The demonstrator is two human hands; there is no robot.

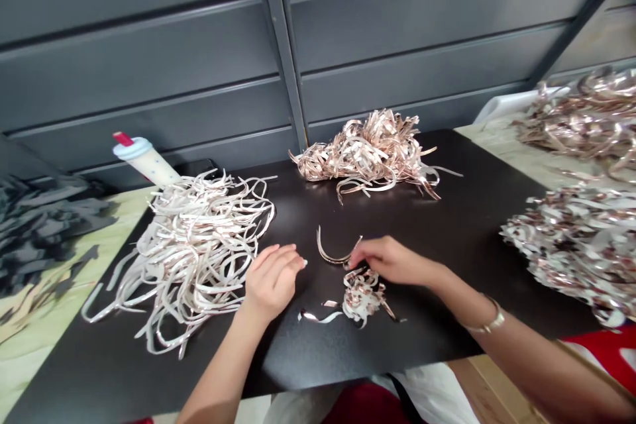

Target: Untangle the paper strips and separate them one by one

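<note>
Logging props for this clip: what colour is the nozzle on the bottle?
The nozzle is red, above a pale blue cap; best in the head view.

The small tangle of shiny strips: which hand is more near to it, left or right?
Right. The right hand sits just above the small tangle of shiny strips; the left hand is farther off, to its left.

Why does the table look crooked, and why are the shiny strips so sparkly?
In the head view, the black tabletop and grey wall panels slant and seem to bend, probably from a wide lens; the coppery strips throw bright spots of glare; the dark pile at the left edge looks soft and smeary, while the right hand looks fairly sharp.
</note>
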